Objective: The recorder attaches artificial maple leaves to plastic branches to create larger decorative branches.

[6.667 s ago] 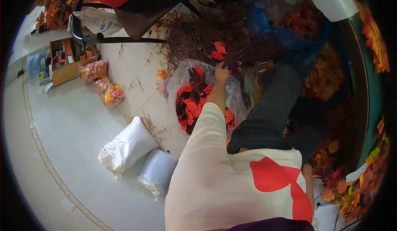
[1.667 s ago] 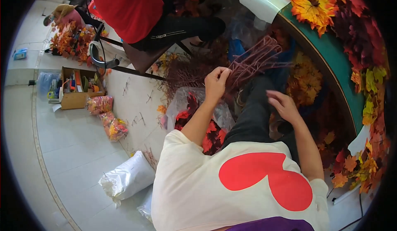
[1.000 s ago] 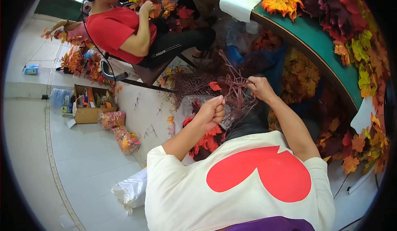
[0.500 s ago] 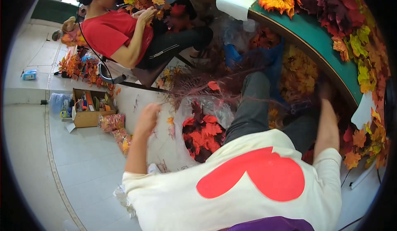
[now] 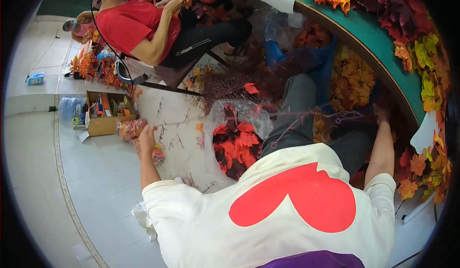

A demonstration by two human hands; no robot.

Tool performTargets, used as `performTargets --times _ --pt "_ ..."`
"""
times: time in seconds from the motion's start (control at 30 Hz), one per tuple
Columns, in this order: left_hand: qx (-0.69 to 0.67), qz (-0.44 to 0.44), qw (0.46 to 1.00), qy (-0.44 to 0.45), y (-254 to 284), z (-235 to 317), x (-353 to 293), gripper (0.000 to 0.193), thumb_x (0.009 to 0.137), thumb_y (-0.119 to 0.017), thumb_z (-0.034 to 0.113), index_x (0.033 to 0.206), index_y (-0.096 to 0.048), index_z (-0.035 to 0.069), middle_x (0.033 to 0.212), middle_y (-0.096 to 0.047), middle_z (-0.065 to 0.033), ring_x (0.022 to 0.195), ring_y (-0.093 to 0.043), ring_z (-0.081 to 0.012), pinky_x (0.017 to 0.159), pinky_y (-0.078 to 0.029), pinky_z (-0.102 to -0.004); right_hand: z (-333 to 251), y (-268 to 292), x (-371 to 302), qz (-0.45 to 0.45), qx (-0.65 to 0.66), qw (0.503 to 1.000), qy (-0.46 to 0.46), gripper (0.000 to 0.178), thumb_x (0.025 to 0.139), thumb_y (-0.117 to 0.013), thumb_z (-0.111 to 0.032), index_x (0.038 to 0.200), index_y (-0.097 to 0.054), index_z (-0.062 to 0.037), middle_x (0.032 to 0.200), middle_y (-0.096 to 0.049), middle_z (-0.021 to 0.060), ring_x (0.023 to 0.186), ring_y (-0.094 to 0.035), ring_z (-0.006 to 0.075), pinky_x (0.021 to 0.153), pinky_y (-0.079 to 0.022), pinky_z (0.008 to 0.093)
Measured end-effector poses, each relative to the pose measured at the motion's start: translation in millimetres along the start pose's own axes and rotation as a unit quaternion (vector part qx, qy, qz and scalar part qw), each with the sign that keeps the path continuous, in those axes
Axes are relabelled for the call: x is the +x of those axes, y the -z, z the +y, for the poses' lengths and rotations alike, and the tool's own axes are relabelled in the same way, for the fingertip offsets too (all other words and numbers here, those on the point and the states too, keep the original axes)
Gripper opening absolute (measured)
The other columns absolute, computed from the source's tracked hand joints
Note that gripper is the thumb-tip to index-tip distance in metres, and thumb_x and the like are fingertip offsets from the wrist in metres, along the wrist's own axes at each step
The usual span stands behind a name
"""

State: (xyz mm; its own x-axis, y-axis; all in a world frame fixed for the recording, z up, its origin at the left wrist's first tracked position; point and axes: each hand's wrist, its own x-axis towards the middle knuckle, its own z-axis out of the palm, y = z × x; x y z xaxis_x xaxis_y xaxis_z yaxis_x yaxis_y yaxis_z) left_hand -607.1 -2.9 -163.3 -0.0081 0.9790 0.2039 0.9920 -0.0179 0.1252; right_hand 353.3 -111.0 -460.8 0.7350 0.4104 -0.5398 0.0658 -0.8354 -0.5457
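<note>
Either side of thin twigs (image 5: 346,116), L hand (image 5: 147,138) & R hand (image 5: 382,113) far apart, b4 close; can't tell fingers' grip.

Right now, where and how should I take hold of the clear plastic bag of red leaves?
Probably by the loose rim of the clear plastic bag, bunching the film, from above and the left. It gapes upward around the red leaves, leaving slack film to gather, while the dark trouser leg borders its right side.
</note>
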Motion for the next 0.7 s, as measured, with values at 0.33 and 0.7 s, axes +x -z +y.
performTargets --times 0.33,0.7 --pt "-0.438 -0.186 0.83 0.291 45 155 7 0.023 0.088 -0.049 0.032 0.089 -0.058 0.011 0.051 -0.028 0.0098 0.039 -0.021 -0.0024 0.035 -0.017 -0.0188 -237 -95 -189 -0.401 0.326 0.843 0.15 0.071 0.08 -0.063 -0.019 0.138 -0.023 -0.0078 0.121 -0.047 0.0147 0.111 -0.047 0.0255 0.097 -0.033 0.0365" --pt "-0.651 -0.294 0.656 0.242 27 287 10 0.02 0.091 -0.046 0.029 0.091 -0.053 0.011 0.052 -0.027 0.0093 0.04 -0.02 -0.0021 0.037 -0.015 -0.0183 -268 -141 -432 -0.672 0.189 0.662 0.271 0.059 0.085 -0.056 -0.028 0.132 -0.031 -0.0013 0.126 -0.043 0.0169 0.108 -0.05 0.0236 0.09 -0.04 0.0333"
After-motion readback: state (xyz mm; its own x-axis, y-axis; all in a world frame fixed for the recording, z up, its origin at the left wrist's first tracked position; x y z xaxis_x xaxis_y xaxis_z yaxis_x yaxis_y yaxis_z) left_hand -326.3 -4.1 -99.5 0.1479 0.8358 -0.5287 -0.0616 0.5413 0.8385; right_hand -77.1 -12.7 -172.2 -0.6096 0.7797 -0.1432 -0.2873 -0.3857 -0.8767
